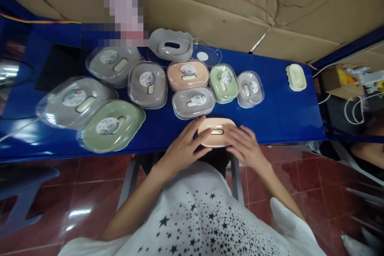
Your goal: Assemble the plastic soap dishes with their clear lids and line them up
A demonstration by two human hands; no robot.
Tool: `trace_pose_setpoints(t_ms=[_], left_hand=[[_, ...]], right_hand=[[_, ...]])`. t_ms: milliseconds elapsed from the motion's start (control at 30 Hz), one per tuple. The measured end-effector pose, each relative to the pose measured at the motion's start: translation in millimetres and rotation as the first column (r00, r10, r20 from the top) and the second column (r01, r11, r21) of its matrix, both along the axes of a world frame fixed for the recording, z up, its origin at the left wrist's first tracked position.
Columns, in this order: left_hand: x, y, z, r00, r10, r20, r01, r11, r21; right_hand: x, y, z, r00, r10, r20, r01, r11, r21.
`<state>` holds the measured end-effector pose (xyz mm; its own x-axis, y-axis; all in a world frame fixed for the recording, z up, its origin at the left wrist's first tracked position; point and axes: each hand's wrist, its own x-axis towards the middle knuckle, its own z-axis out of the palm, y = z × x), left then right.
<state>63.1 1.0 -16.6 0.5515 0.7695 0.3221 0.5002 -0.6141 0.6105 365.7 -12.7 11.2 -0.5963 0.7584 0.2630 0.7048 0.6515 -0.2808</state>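
A peach-coloured soap dish (218, 140) with an oval slot in its middle lies at the front edge of the blue table, below the other dishes. My left hand (187, 144) grips its left end, with fingers over the top and the thumb along the near side. My right hand (246, 146) holds the right end, its fingers lying across the top. Just beyond it sits a grey soap dish (183, 106) under a clear lid with a round label. Behind that is a lidded peach dish (177, 78), and a lidded green dish (214, 82) stands to its right.
Several more lidded dishes, grey and green (129, 138), crowd the left of the blue table (288, 120). An uncovered grey dish (156, 46) and a clear lid (214, 57) lie at the back. A cream dish (297, 77) sits far right, near a cardboard box (333, 82).
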Motion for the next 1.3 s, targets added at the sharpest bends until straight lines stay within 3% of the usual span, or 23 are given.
trace_pose_setpoints(t_ms=[67, 133, 200, 300, 400, 467, 533, 633, 733, 867, 1000, 1067, 1133, 1200, 1300], left_hand=[[-0.4, 0.4, 3.1, 1.0, 0.013, 0.022, -0.012, 0.999, -0.037], [-1.7, 0.8, 6.5, 0.999, 0.016, 0.052, -0.011, 0.995, -0.095], [-3.9, 0.7, 9.1, 0.997, 0.02, 0.08, -0.008, 0.988, -0.152], [-6.8, -0.8, 10.1, 0.994, 0.037, 0.103, -0.016, 0.98, -0.2], [-7.5, -1.8, 8.5, 0.993, 0.053, 0.106, -0.03, 0.978, -0.207], [-7.1, -1.0, 7.4, 0.992, 0.062, 0.111, -0.038, 0.978, -0.204], [-6.8, 0.7, 6.9, 0.991, 0.06, 0.118, -0.036, 0.979, -0.203], [-6.9, 3.2, 7.1, 0.993, 0.038, 0.11, -0.015, 0.979, -0.204], [-6.4, 4.1, 6.8, 0.997, 0.023, 0.079, -0.008, 0.981, -0.191], [-4.7, 3.2, 4.9, 0.998, 0.041, 0.049, -0.033, 0.987, -0.155], [-2.4, 1.1, 3.9, 0.999, 0.045, 0.023, -0.041, 0.99, -0.133], [-1.0, 0.4, 4.1, 0.999, 0.044, 0.023, -0.04, 0.99, -0.136], [-0.3, 1.1, 4.4, 0.998, 0.046, 0.034, -0.041, 0.99, -0.138], [-1.2, 3.2, 4.2, 0.998, 0.044, 0.05, -0.037, 0.99, -0.135], [-5.0, 6.3, 2.9, 0.996, 0.019, 0.089, -0.004, 0.986, -0.164]], right_hand=[[37.0, 33.7, 2.3, 0.973, -0.214, -0.089, 0.224, 0.968, 0.11], [84.4, 77.3, 3.8, 0.84, -0.53, -0.114, 0.542, 0.822, 0.176], [131.2, 120.4, 2.0, 0.675, -0.736, -0.057, 0.731, 0.656, 0.186], [178.7, 164.0, -6.4, 0.468, -0.883, 0.027, 0.878, 0.468, 0.099], [193.1, 171.0, -14.4, 0.388, -0.92, 0.054, 0.917, 0.391, 0.075], [189.7, 157.1, -17.7, 0.424, -0.904, 0.051, 0.9, 0.427, 0.087], [179.0, 132.4, -21.1, 0.51, -0.86, 0.039, 0.856, 0.511, 0.08], [151.9, 83.4, -27.8, 0.627, -0.777, -0.054, 0.778, 0.623, 0.08], [119.4, 34.5, -32.7, 0.696, -0.703, -0.15, 0.717, 0.692, 0.085], [86.2, -10.0, -33.1, 0.736, -0.66, -0.155, 0.673, 0.737, 0.061], [72.0, -28.1, -26.4, 0.748, -0.658, -0.085, 0.663, 0.743, 0.091], [69.2, -19.3, -13.8, 0.753, -0.656, -0.056, 0.657, 0.744, 0.122], [64.6, 10.8, 7.8, 0.78, -0.623, -0.064, 0.625, 0.766, 0.148], [53.2, 63.8, 34.6, 0.85, -0.52, -0.086, 0.527, 0.836, 0.152], [16.2, 168.0, 66.1, 0.951, -0.293, -0.098, 0.301, 0.951, 0.078]])
